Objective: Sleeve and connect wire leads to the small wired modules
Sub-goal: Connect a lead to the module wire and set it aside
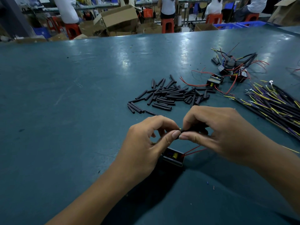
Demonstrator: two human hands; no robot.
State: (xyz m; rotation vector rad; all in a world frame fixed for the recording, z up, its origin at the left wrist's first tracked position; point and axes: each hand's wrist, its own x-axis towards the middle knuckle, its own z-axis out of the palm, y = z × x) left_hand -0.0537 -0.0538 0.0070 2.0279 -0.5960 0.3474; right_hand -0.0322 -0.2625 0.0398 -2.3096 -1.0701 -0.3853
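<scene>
Glossy, scuffed teal table (81, 95); matt black rubbery sleeves (170, 95); shiny plastic-cased module (173, 157).

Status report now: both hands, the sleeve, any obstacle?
Left hand and right hand both pinch one black sleeve. Module on table beneath hands, red leads attached. Nothing blocking.

left hand (146, 140): ours, fingers curled, thumb and forefinger pinched together
right hand (217, 133): curled too, thumb tip meeting the left thumb
forearms: both coming up from the bottom edge, angling inward
</scene>
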